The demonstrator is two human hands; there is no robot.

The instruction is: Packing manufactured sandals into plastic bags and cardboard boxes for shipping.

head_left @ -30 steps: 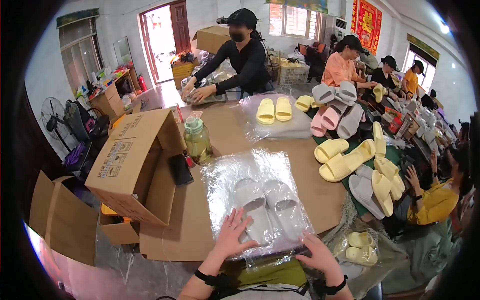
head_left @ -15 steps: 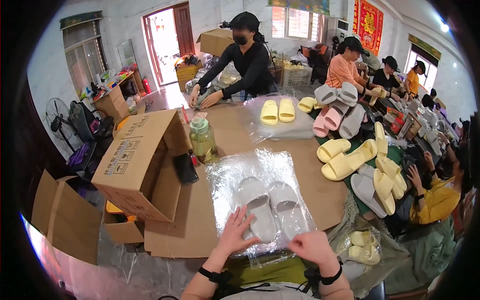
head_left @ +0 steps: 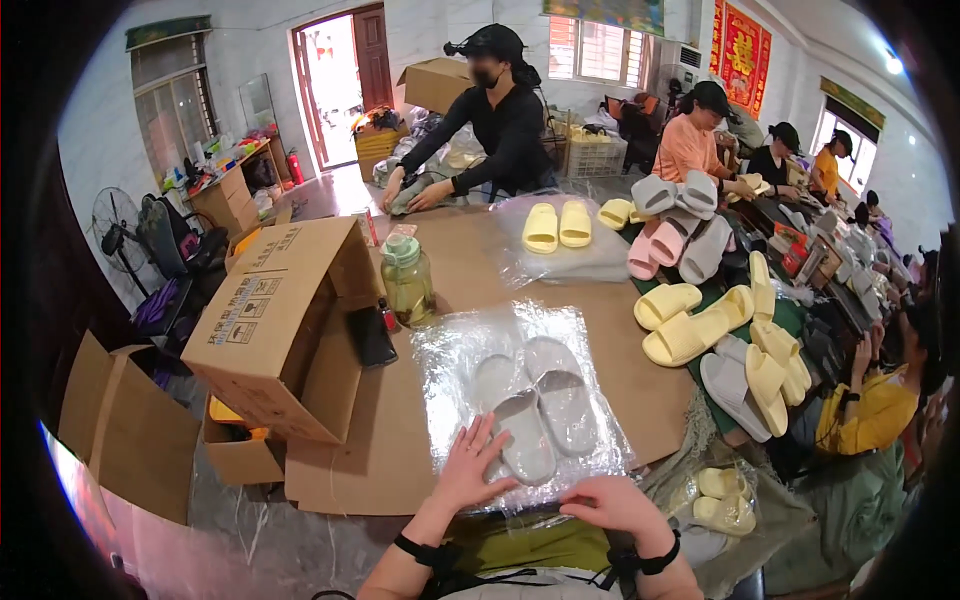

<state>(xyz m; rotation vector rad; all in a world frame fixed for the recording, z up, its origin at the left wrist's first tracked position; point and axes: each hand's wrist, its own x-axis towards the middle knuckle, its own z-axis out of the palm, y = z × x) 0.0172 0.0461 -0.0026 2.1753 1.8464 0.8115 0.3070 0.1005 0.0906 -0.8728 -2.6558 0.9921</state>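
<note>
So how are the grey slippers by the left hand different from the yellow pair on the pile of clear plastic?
The grey slippers slant; the yellow pair lies nearly straight. The grey slippers are right by the left hand; no hand touches the yellow pair. The grey slippers look bigger than the yellow pair, perhaps just because they're nearer. Both are slip-on slippers.

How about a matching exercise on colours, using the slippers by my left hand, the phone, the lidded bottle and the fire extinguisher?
1. Slippers by the left hand
2. Phone
3. Bottle
4. Fire extinguisher

A. Red
B. See-through, pale green lid
C. Light grey
D. Black

Pairs: 1-C, 2-D, 3-B, 4-A
</note>
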